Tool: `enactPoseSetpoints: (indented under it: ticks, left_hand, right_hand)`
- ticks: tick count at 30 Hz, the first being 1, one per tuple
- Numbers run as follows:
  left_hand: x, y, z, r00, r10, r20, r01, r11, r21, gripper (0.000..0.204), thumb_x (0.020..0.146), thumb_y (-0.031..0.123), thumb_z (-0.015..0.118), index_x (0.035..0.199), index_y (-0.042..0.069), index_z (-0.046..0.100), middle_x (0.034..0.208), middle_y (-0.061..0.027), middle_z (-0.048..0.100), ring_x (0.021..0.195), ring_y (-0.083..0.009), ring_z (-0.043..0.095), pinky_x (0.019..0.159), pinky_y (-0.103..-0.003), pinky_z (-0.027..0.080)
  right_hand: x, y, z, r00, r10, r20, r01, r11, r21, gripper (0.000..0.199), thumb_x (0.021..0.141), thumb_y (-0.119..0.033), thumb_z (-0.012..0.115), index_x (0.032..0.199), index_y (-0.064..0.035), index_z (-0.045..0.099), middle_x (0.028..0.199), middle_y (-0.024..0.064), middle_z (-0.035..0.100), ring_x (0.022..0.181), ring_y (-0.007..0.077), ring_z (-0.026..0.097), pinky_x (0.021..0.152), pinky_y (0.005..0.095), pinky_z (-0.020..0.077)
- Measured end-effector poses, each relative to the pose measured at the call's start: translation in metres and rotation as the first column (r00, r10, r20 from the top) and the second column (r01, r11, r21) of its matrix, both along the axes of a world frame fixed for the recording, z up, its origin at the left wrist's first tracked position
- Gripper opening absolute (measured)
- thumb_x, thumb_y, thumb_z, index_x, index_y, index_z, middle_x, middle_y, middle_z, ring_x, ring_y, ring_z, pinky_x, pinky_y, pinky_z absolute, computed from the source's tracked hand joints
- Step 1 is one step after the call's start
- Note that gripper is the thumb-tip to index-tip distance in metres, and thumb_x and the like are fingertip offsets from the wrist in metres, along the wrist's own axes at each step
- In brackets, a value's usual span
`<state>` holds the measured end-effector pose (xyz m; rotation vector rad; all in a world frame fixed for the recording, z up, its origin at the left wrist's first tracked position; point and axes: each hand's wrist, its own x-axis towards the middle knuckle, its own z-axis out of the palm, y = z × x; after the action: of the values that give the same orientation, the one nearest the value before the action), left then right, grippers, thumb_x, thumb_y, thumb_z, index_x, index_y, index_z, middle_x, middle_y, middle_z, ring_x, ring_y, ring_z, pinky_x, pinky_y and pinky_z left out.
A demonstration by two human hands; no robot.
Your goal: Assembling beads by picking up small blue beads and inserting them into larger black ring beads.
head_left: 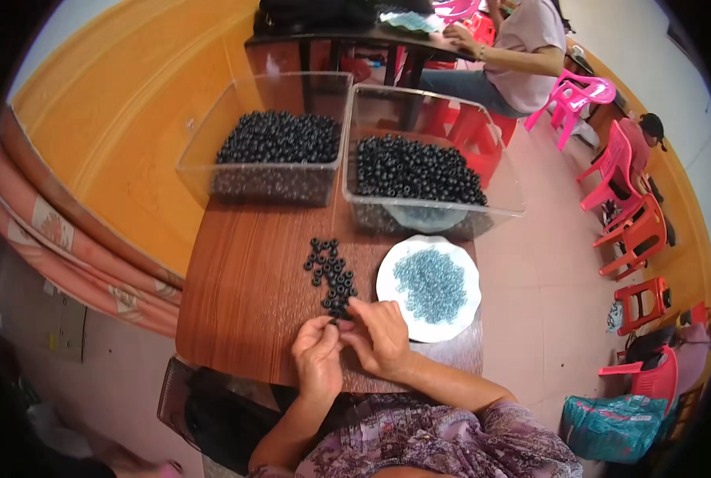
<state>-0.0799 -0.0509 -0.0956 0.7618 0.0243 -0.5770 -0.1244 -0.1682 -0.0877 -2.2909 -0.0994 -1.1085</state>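
Close together over the table's near edge, my two hands work with their fingertips nearly touching. My left hand (318,360) is closed in a pinch on a small black ring-shaped piece, of which only a dark bit shows. The fingers of my right hand (382,338) are also pinched, just beside it; what they hold is too small to make out. Right beyond my fingertips lies a loose pile of black ring-shaped pieces (331,271). To the right, a white scalloped plate (469,311) holds many small clear bluish beads (431,285).
Two clear plastic bins, left (200,159) and right (451,209), full of black pieces, stand at the far side of the brown table (236,279). Beyond them, a person (523,56) sits at a dark table (292,38). Pink and red chairs (614,163) line the right wall.
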Motion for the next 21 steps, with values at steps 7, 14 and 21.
enactPoseSetpoints:
  ticks: [7,14,21]
  left_hand:
    - [0.019,0.026,0.004,0.999,-0.035,0.042,0.032,0.996,0.089,0.008,0.090,0.002,0.052,0.098,0.000,0.052,0.088,-0.0134,0.061,0.067,-0.0176,0.058,0.064,-0.031,0.048]
    - [0.027,0.044,0.006,1.000,-0.021,0.009,0.019,0.985,0.170,0.012,0.088,0.002,0.054,0.100,-0.002,0.054,0.083,-0.0127,0.061,0.064,-0.0168,0.057,0.061,-0.029,0.048]
    - [0.072,0.030,0.049,0.938,-0.124,0.324,0.002,0.936,0.352,0.014,0.089,0.007,0.054,0.098,-0.003,0.056,0.079,-0.0093,0.058,0.062,-0.0131,0.053,0.056,-0.026,0.045]
  right_hand:
    - [-0.002,0.002,0.003,0.998,0.063,0.004,-0.063,0.998,-0.023,0.043,0.064,0.000,0.069,0.105,0.0054,0.056,0.087,0.0131,0.060,0.070,0.0269,0.054,0.061,0.0362,0.0380]
    - [-0.005,0.008,-0.004,0.984,0.175,-0.009,-0.176,0.984,-0.017,0.031,0.066,0.002,0.068,0.097,0.0026,0.061,0.079,0.0105,0.062,0.064,0.0236,0.055,0.057,0.0339,0.0371]
    - [-0.007,0.007,-0.009,0.975,0.223,-0.011,-0.223,0.974,-0.029,0.026,0.067,0.005,0.063,0.093,0.0046,0.061,0.076,0.0112,0.060,0.063,0.0240,0.055,0.057,0.0338,0.0375]
